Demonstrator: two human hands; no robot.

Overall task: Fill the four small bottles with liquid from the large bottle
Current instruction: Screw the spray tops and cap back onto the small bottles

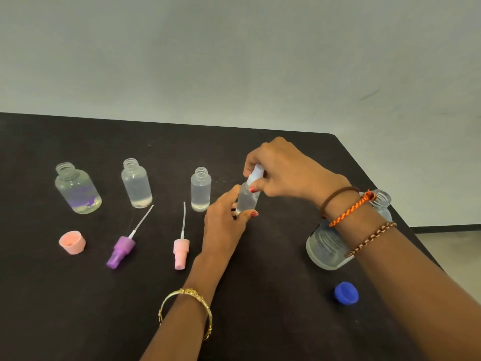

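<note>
Three open bottles (136,183) at 9 o'clock hold liquid – uncapped. Left hand (223,220) grips fourth bottle (247,200); right hand (281,170) pinches its cap (256,174) – capping remains.

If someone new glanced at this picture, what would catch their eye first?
Mid-table, the left hand steadies a small bottle while the right hand grips its white top. Left of them stand three open bottles, with a purple sprayer and a pink sprayer lying in front.
</note>
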